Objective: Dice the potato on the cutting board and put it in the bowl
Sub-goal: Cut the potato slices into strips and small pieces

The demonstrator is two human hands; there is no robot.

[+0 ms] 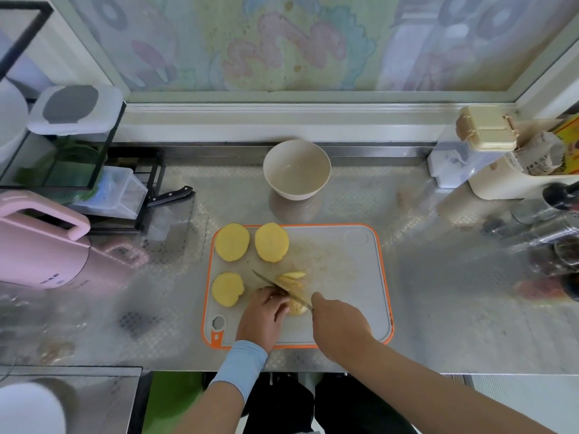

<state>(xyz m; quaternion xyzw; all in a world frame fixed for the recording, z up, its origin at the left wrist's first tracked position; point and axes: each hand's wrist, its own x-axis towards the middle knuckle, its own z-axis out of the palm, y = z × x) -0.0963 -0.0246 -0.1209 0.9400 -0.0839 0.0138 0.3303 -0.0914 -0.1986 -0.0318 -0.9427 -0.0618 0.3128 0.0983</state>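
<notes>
left hand [263,314] curled over the potato slice [297,306] at 6 o'clock, firm but slippery, so i'd pin its top; right hand [340,324] grips the knife [275,285].

One wide-angle head-worn camera looks forward and steeply down, close above the grey, orange-rimmed plastic cutting board [344,277] at mid-frame. It faces across the embossed steel counter [438,292] toward the pastel-patterned frosted window [282,42] filling the top edge.
</notes>
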